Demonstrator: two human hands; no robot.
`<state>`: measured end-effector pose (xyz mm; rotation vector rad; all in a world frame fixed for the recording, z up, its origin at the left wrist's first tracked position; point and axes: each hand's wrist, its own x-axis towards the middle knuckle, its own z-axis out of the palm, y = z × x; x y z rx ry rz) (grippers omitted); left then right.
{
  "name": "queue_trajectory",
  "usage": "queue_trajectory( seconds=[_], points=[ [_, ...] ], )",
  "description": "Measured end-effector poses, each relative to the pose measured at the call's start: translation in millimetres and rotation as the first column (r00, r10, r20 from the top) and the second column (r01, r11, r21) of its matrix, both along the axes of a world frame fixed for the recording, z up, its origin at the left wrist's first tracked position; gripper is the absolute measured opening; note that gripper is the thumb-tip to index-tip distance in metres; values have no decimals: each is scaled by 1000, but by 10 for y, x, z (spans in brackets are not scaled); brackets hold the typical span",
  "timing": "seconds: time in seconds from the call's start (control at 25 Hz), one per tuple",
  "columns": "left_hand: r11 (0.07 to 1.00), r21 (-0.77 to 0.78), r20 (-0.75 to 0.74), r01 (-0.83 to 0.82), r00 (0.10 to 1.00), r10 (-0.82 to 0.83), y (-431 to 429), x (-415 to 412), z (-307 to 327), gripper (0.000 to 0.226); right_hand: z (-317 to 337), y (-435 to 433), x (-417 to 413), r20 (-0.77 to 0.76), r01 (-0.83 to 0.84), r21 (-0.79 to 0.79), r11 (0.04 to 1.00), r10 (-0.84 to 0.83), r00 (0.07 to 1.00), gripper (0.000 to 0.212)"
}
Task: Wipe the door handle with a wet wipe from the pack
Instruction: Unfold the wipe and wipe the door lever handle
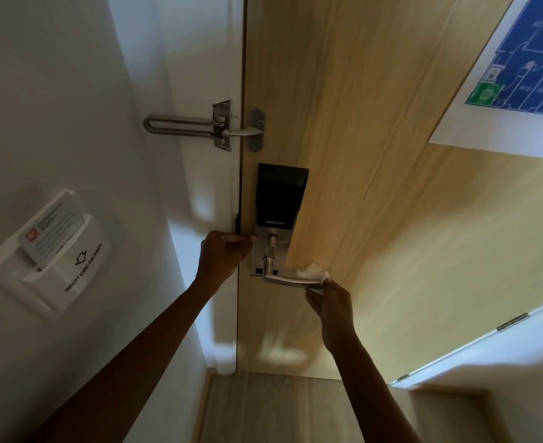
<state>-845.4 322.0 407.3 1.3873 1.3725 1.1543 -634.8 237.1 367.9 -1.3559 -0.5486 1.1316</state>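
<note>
Dim overall; soft light patches on white wall (180, 75), dark arm shadows below. Strong wide-angle bending at edges; slightly soft focus.

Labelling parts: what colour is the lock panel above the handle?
Black lock panel, clearest in the head view.

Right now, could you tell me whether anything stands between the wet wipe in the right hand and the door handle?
Nothing visible does. The right hand already presses the wet wipe against the free end of the door handle. The left hand rests at the door edge beside the lock plate, clear of the lever.
</note>
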Motion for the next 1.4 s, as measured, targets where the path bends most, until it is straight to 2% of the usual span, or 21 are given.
queue_trajectory(
  seconds=[0.08, 0.12, 0.16, 0.32, 0.48, 0.64, 0.8, 1.0, 1.12, 1.32, 1.4],
  points=[
    [1000, -10, 15, -3, 1000, 3, 4, -7, -10, 14, 31, 0, 26, -346, 5, -19, 1000, -11, 938, 27],
    [1000, -14, 19, -6, 1000, 6, -6, -6, -14, 13, 15, -67, 15, -453, 2, 4, 1000, 0, 891, 28],
    [1000, -12, 24, -9, 1000, 9, -11, -2, -14, 12, -12, -167, -6, -515, -5, 35, 999, 23, 857, 28],
    [1000, 3, 38, -5, 999, 5, -6, 1, -22, 10, -92, -274, -232, -588, -53, 71, 996, 85, 804, 30],
    [1000, -4, 31, 6, 1000, -6, 14, -29, -33, 13, -51, -190, -555, -636, -48, 65, 997, 79, 768, 30],
    [1000, -11, 29, -3, 1000, 3, -1, -8, -15, 11, -62, -261, -383, -706, 73, 28, 997, -32, 707, 34],
    [1000, -14, 53, -5, 999, 6, 0, -10, 8, 11, -3, -142, -687, -674, -70, 57, 996, 90, 733, 36],
    [1000, 3, 68, 9, 998, -9, -3, -24, -22, 9, -36, -139, -613, -698, -21, 47, 999, 48, 715, 37],
    [1000, -9, 74, 0, 997, 0, 11, -31, -31, 7, 18, -122, -709, -701, -64, 65, 996, 92, 707, 33],
    [1000, 18, 14, -6, 1000, 6, 7, -19, -45, 8, 127, -259, -484, -634, 51, 27, 998, -23, 773, 25],
    [999, 43, -11, 4, 1000, -3, 18, -18, -73, 19, 124, -309, -207, -571, 110, 19, 994, -80, 817, 25]
  ],
)
